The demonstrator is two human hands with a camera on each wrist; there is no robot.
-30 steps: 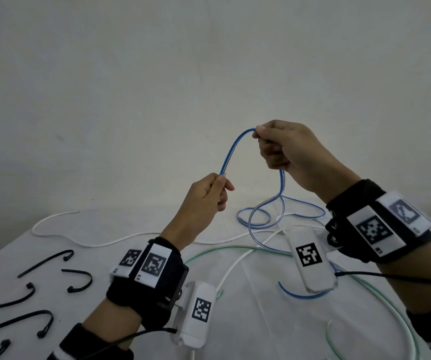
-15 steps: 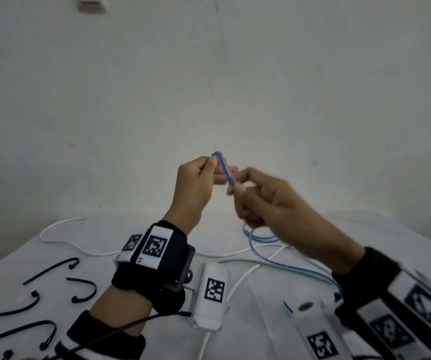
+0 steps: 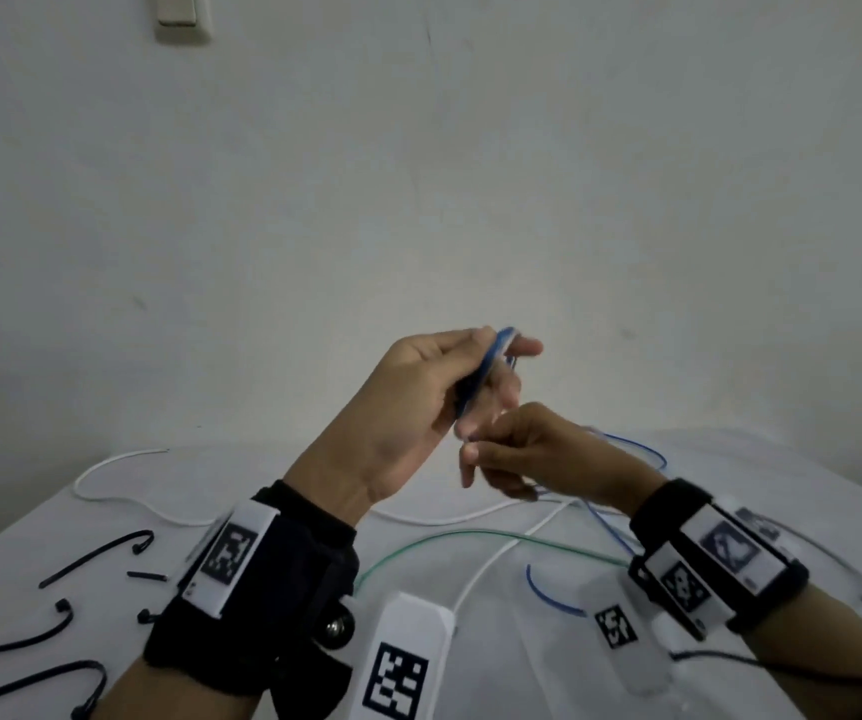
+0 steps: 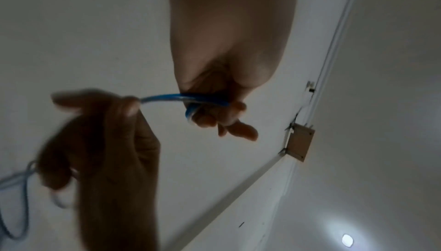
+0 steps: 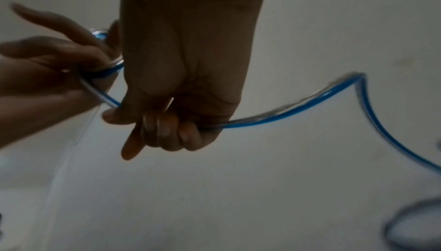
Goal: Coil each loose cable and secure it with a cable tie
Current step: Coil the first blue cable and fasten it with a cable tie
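Note:
A thin blue cable (image 3: pixel 486 368) is raised above the table between both hands. My left hand (image 3: pixel 434 387) holds a small loop of it, wrapped round the fingers (image 4: pixel 210 117) with the thumb on top. Just below and to the right, my right hand (image 3: pixel 517 454) grips the same blue cable (image 5: pixel 298 110) in curled fingers (image 5: pixel 167 130). The rest of the cable trails off to the right and down to the table (image 3: pixel 626 532). Black cable ties (image 3: pixel 91 556) lie on the table at the left.
A white cable (image 3: pixel 449 519) and a green cable (image 3: pixel 475 535) lie loose across the white table (image 3: pixel 262 475). A bare wall stands close behind, with a light switch (image 3: pixel 177 13) high up. A loose end of the blue cable (image 3: pixel 548 597) lies near my right wrist.
The hands came together, then my left hand rose with the cable looped round its fingers while my right hand dropped below it, drawing more cable up from the table.

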